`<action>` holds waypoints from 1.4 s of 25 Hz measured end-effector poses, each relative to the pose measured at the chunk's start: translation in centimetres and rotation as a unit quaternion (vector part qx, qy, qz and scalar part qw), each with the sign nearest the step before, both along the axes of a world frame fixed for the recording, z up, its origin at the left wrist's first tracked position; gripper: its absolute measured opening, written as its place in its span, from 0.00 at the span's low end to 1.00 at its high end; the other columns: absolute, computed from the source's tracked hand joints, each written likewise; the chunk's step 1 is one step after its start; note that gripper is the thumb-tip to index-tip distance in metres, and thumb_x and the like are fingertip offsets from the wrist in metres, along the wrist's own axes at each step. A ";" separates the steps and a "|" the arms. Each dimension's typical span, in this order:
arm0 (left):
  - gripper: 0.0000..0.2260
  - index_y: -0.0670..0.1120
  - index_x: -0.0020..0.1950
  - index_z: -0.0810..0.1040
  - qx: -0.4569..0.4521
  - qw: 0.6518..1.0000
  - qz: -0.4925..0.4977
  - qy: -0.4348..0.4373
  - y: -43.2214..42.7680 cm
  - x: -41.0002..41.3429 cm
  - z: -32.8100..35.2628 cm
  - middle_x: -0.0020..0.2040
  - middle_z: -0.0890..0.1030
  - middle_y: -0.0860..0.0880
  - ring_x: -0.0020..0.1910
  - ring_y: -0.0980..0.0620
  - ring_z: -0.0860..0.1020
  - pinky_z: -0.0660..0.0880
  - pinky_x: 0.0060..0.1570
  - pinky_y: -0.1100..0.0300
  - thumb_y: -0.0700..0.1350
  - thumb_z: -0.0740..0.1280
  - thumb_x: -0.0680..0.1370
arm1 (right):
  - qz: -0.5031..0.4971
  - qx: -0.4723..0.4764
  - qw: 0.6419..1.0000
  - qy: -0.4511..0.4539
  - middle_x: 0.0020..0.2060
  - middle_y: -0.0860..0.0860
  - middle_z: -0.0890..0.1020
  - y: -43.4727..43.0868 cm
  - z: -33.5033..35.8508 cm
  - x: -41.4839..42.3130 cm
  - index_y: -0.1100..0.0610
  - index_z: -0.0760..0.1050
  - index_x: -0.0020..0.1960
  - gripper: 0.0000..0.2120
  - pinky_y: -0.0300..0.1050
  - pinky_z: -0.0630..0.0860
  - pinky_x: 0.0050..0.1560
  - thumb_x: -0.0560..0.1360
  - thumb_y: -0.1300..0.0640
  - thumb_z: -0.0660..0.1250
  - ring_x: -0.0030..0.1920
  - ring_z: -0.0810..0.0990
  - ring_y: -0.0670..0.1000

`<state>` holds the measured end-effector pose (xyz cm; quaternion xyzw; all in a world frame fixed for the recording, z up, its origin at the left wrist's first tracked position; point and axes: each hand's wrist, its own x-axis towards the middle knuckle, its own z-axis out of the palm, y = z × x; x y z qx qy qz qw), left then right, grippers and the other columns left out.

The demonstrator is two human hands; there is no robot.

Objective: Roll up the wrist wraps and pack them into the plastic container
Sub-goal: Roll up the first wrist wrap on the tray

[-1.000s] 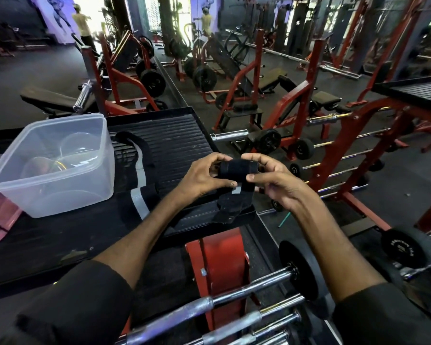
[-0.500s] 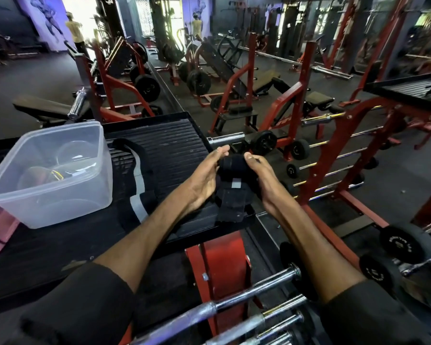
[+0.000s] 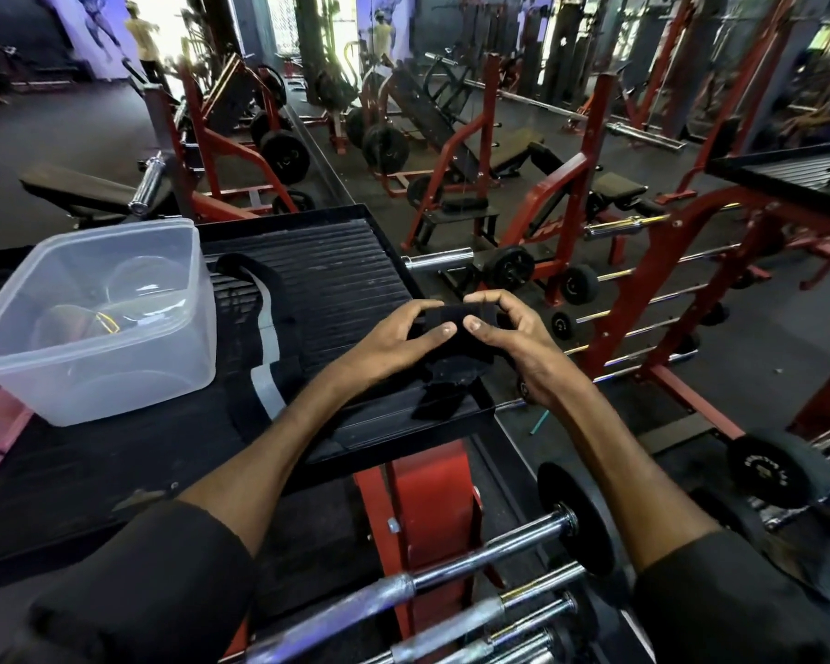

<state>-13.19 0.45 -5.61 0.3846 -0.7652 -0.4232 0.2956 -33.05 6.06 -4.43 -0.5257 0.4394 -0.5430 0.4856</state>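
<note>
Half a second ago flat palms squeezed the roll's ends; now the left hand (image 3: 394,335) and right hand (image 3: 513,328) curl round the black wrist wrap (image 3: 456,316), thumbs pinching its front, near the right edge of the tabletop (image 3: 346,261). Its fuzzy tail (image 3: 444,393) hangs loose, so rolling seems unfinished. A second wrap (image 3: 264,337), flat and gray-striped, lies beside the clear plastic container (image 3: 116,376).
</note>
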 end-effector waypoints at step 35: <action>0.19 0.50 0.68 0.74 0.202 0.961 0.003 0.189 2.6 0.0 2.3 0.60 0.83 0.47 0.56 0.48 0.83 0.79 0.61 0.45 0.54 0.69 0.79 | 0.050 -0.078 0.995 -0.024 0.56 0.55 0.81 0.4 2.1 -0.9 0.58 0.77 0.60 0.18 0.42 0.78 0.56 0.73 0.69 0.73 0.55 0.80 0.49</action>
